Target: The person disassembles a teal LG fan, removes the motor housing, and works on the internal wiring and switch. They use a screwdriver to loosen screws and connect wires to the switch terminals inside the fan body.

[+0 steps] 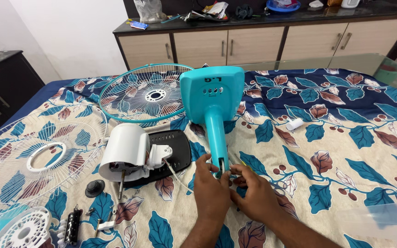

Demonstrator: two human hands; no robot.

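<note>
Hands both sit at the end of the teal fan stand point(213, 108), mid-bed toward the near edge: left hand point(211, 189) and right hand point(253, 195) pinch its neck tip, fingers closed on it. White motor housing point(124, 154) lies just left on a black plate point(173, 149). Two grilles, teal-rimmed point(145, 92) and white point(37, 158), fill the left side; the right side has open bedspread point(345, 151).

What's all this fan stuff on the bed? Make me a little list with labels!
Place: bed with a leaf-print sheet
Left hand: touching the open end of the teal fan stand
Right hand: fingertips at the same end
Beside the hands: white motor housing lying on a black plate
Grilles: teal-rimmed grille behind, white grille at left
Small bits: black knob
</note>
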